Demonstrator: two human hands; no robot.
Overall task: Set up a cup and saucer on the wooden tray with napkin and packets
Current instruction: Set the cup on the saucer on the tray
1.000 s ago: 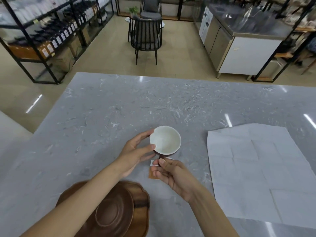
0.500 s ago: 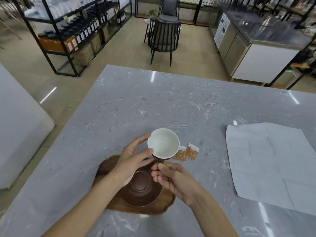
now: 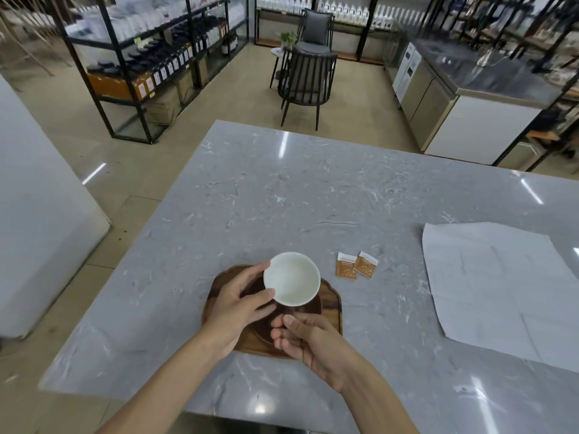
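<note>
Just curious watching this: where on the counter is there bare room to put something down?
Bare marble lies beyond the wooden tray and packets, and between the packets and the paper sheet. Crowded: the tray, where both hands hold the cup.

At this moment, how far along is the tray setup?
Done: the saucer sits on the wooden tray. In hand: both hands, left hand and right hand, hold the white cup over the saucer. Left: two packets and the napkin lie on the counter.
</note>
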